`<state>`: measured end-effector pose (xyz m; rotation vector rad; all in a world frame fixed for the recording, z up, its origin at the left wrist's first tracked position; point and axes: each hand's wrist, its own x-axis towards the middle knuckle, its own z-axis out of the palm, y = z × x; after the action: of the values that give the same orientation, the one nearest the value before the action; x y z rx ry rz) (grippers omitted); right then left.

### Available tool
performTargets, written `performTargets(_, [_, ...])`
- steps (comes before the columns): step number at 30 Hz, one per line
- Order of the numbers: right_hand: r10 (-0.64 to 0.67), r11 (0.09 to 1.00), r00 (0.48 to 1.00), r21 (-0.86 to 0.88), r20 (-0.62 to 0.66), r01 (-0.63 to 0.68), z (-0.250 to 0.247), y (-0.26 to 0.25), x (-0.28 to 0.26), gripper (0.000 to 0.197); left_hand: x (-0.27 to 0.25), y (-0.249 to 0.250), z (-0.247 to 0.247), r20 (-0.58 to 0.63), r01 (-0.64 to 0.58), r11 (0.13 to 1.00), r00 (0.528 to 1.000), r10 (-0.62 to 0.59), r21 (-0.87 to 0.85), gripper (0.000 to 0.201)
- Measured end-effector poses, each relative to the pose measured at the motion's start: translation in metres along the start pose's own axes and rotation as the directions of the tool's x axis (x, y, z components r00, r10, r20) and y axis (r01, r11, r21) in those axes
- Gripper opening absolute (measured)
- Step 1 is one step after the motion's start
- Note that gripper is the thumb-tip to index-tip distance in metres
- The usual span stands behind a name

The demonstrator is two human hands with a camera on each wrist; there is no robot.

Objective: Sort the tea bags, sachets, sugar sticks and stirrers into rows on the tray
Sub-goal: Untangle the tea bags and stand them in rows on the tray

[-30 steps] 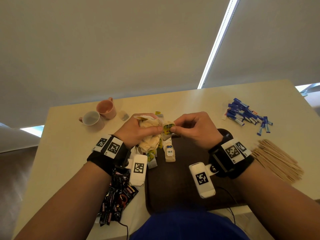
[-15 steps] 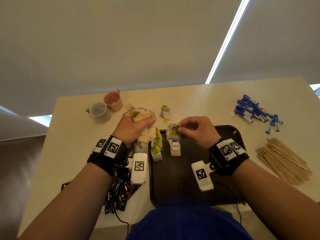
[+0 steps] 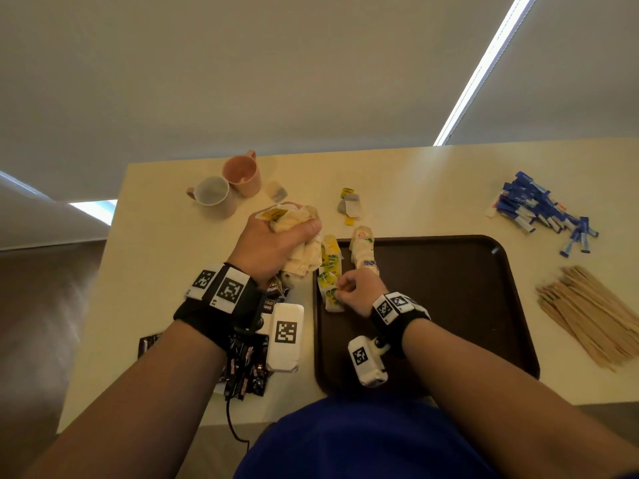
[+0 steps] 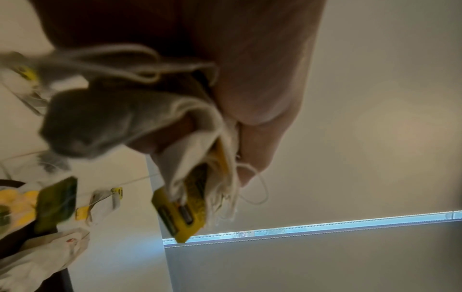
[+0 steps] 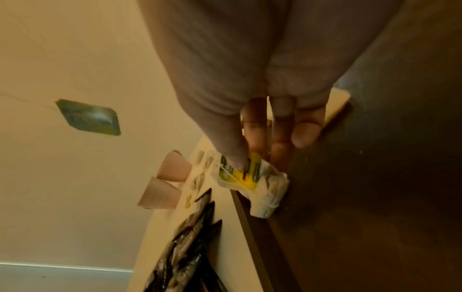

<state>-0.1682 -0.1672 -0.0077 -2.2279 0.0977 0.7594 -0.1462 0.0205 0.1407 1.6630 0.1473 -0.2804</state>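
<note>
A dark brown tray (image 3: 449,305) lies in front of me. My left hand (image 3: 276,243) grips a bunch of tea bags (image 3: 294,219) with yellow tags above the table, just left of the tray; the same bunch of tea bags (image 4: 200,177) fills the left wrist view. My right hand (image 3: 349,292) pinches one tea bag (image 3: 332,299) by its yellow tag at the near end of a row of tea bags (image 3: 328,264) along the tray's left edge. In the right wrist view the thumb presses that tea bag (image 5: 247,175) against the tray (image 5: 375,197). A second short row (image 3: 363,250) lies beside it.
Blue sugar sticks (image 3: 539,212) and wooden stirrers (image 3: 594,316) lie right of the tray. Black sachets (image 3: 242,371) sit under my left wrist. Two mugs (image 3: 224,188) stand at the back left, with loose tea bags (image 3: 349,209) behind the tray.
My right hand drew one tea bag out of the bunch, carried it down and toward me, and set it at the near end of the left row. The left hand stayed put.
</note>
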Motion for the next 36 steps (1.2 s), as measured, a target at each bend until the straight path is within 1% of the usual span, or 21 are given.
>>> performTargets(2, [0.038, 0.998, 0.999, -0.059, 0.01, -0.037, 0.012, 0.001, 0.004, 0.009, 0.0, -0.002, -0.002, 0.018, -0.006, 1.0, 1.0, 0.005, 0.021, 0.008])
performTargets(4, [0.071, 0.995, 0.997, -0.073, -0.011, -0.072, 0.02, 0.003, 0.006, 0.007, -0.001, -0.004, -0.002, 0.032, -0.017, 0.999, 0.999, 0.016, 0.046, 0.007])
performTargets(6, [0.081, 0.995, 0.994, -0.045, -0.074, -0.084, 0.026, 0.005, 0.008, 0.01, 0.0, -0.006, -0.003, 0.036, -0.015, 0.998, 0.999, 0.013, 0.055, 0.007])
performTargets(9, [0.062, 0.998, 0.983, -0.008, -0.175, -0.064, 0.03, 0.006, 0.009, 0.009, 0.001, -0.007, -0.004, 0.041, -0.019, 0.997, 0.999, 0.016, 0.072, 0.006])
performTargets(12, [0.06, 0.998, 0.973, -0.009, -0.223, -0.064, 0.03, 0.004, 0.011, 0.007, 0.002, -0.007, -0.003, 0.052, -0.021, 0.996, 0.999, 0.017, 0.083, 0.004])
performTargets(14, [0.104, 0.994, 0.967, -0.018, -0.234, -0.111, 0.031, 0.005, 0.013, 0.01, 0.002, -0.007, -0.003, 0.05, -0.008, 0.998, 0.999, 0.004, 0.068, 0.003])
performTargets(17, [0.198, 0.979, 0.952, -0.001, -0.232, -0.204, 0.037, 0.01, 0.015, 0.023, 0.003, -0.008, -0.003, 0.058, -0.002, 0.998, 0.998, -0.001, 0.058, 0.004])
performTargets(19, [0.246, 0.968, 0.948, 0.008, -0.203, -0.249, 0.039, 0.011, 0.014, 0.031, 0.003, -0.008, -0.002, 0.066, -0.004, 0.999, 0.998, 0.0, 0.048, 0.004])
performTargets(21, [0.27, 0.962, 0.949, 0.017, -0.16, -0.271, 0.039, 0.011, 0.015, 0.03, 0.002, -0.009, -0.002, 0.072, -0.007, 0.999, 0.997, 0.004, 0.046, 0.004])
performTargets(23, [0.267, 0.964, 0.953, 0.039, -0.142, -0.265, 0.039, 0.01, 0.015, 0.022, 0.002, -0.009, -0.002, 0.075, -0.01, 0.999, 0.997, 0.006, 0.054, 0.004])
performTargets(27, [0.232, 0.972, 0.956, 0.071, -0.18, -0.222, 0.039, 0.005, 0.014, 0.013, 0.003, -0.011, -0.002, 0.063, -0.01, 0.999, 0.998, 0.007, 0.043, 0.004])
performTargets(30, [0.211, 0.976, 0.96, 0.091, -0.184, -0.198, 0.033, 0.002, 0.006, 0.011, 0.003, -0.012, -0.002, 0.056, 0.006, 1.0, 0.998, -0.007, 0.021, 0.006])
performTargets(34, [0.186, 0.98, 0.967, 0.098, -0.174, -0.171, 0.023, 0.0, -0.004, 0.014, 0.002, -0.015, 0.001, 0.043, 0.025, 1.0, 0.999, -0.025, -0.005, 0.007])
performTargets(36, [0.162, 0.984, 0.97, 0.101, -0.183, -0.145, 0.013, -0.004, -0.011, 0.011, 0.001, -0.014, 0.003, 0.045, 0.027, 1.0, 0.999, -0.026, -0.016, 0.007])
